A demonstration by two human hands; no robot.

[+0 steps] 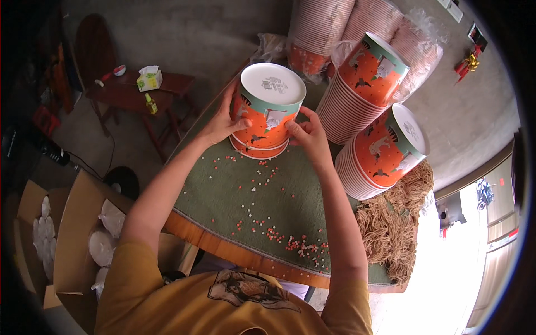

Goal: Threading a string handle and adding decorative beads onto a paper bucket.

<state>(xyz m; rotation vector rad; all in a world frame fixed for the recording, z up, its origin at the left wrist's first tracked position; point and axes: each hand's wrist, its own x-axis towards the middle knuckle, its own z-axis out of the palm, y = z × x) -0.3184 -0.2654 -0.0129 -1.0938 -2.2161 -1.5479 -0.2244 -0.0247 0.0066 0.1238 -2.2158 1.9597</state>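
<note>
An upside-down orange paper bucket (267, 114) with a white base and a green band stands on a short stack of like buckets on the green round table (223, 195). My left hand (223, 120) presses its left side. My right hand (308, 134) grips its right side near the bottom rim. Both forearms reach in from the lower edge over the table.
Two long stacks of orange buckets (363, 89) (379, 153) lie at the right, with wrapped stacks (324, 28) behind. Small red and white bits (279, 234) dot the table. A heap of tan cord (393, 223) lies right. Cardboard boxes (78, 234) stand left, a red side table (139, 92) behind.
</note>
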